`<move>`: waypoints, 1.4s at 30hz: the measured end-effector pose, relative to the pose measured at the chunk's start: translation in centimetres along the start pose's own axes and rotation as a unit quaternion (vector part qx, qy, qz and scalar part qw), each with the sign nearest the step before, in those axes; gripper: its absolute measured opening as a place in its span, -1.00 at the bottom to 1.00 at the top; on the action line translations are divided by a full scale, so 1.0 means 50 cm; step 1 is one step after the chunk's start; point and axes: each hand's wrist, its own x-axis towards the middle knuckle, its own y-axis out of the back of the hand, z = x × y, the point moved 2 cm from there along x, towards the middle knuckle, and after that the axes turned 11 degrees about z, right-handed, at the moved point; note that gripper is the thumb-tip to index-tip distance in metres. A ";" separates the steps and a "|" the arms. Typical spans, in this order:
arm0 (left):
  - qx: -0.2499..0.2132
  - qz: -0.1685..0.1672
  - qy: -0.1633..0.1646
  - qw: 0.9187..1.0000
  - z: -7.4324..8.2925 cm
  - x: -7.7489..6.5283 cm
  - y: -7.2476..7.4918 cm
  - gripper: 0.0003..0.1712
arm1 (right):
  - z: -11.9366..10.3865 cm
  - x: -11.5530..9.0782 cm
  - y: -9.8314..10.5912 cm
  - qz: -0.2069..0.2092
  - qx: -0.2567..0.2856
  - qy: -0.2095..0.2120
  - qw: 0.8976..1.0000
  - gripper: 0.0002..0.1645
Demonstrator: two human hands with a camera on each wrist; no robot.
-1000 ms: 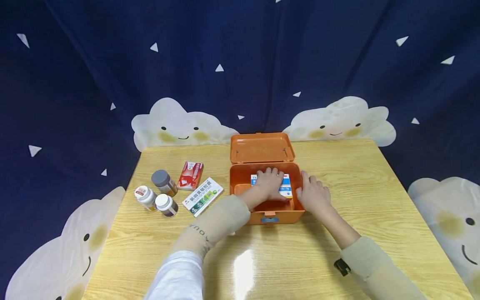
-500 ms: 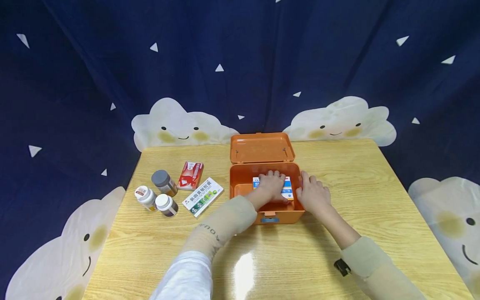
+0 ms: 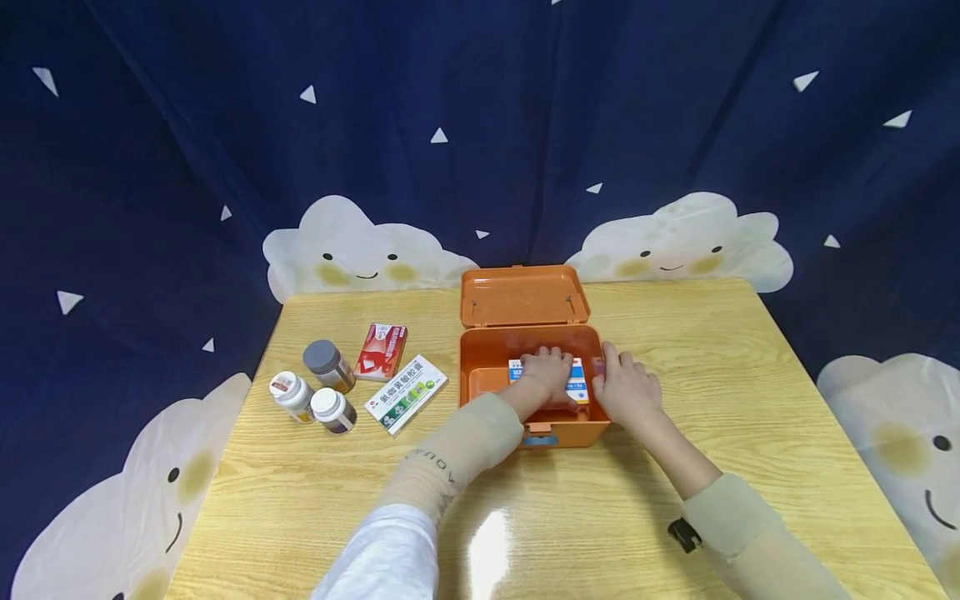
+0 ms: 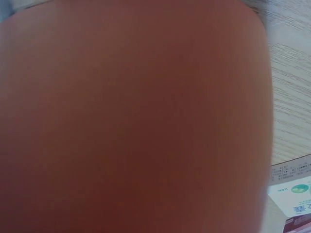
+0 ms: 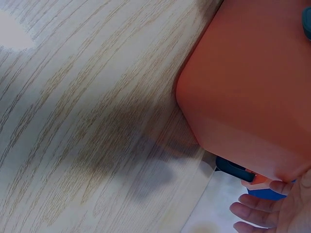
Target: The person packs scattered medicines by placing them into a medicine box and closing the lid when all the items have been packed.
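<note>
An orange plastic case [image 3: 487,433] stands on the table with its lid [image 3: 525,296] tipped back. My left hand [image 3: 546,375] reaches over the front wall and grips a blue-and-white medicine box [image 3: 578,385] from above, inside the case at its right side. The hand covers the middle of that box. My right hand [image 3: 630,390] rests against the case's right wall, thumb at the rim. In the right wrist view the fingers of the right hand [image 5: 291,208] lie fairly straight beside the case [image 5: 243,87]. A blurred reddish-brown surface fills most of the left wrist view.
Left of the case lie a white-and-green medicine box [image 3: 407,394] and a red one [image 3: 381,352]. Beyond them stand a grey-capped bottle [image 3: 328,365] and two white-capped bottles, one nearer [image 3: 333,410] and one farther left [image 3: 292,396]. A dark curtain hangs behind the table.
My left hand and the blue-and-white medicine box have shifted slightly right and toward the case's front. My right hand and the case have stayed put.
</note>
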 end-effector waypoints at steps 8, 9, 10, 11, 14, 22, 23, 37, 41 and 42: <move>-0.015 -0.014 0.006 1.000 0.003 -0.002 -0.005 0.09 | -0.001 -0.001 -0.002 0.001 0.000 0.002 1.000 -0.32; -0.014 -0.016 0.006 1.000 0.003 -0.001 -0.006 0.09 | -0.001 -0.001 -0.001 0.001 0.000 0.003 1.000 -0.32; -0.013 -0.017 0.006 1.000 0.004 0.000 -0.007 0.09 | -0.001 -0.001 -0.001 0.000 -0.001 0.003 1.000 -0.32; -0.012 -0.018 0.006 1.000 0.005 0.001 -0.009 0.09 | 0.000 -0.001 -0.001 -0.001 0.000 0.003 1.000 -0.31; -0.007 -0.022 0.006 1.000 0.007 0.002 -0.010 0.10 | 0.001 -0.001 -0.001 0.000 0.000 0.003 1.000 -0.31; -0.012 -0.034 0.019 0.999 0.007 -0.001 -0.004 0.10 | 0.000 -0.001 0.001 0.003 0.000 0.003 1.000 -0.32; -0.010 -0.033 0.019 0.999 0.008 0.000 -0.004 0.10 | 0.000 -0.001 0.000 0.005 -0.001 0.003 1.000 -0.33; 0.022 -0.041 0.009 0.999 0.019 -0.002 -0.013 0.13 | 0.001 0.000 -0.001 0.001 0.004 0.000 1.000 -0.32; 0.027 -0.045 0.010 0.999 0.021 -0.004 -0.014 0.14 | 0.001 -0.002 -0.001 0.002 0.005 0.002 1.000 -0.32; 0.026 -0.046 0.011 0.999 0.021 -0.004 -0.014 0.14 | 0.001 -0.003 -0.001 0.002 0.005 0.002 1.000 -0.32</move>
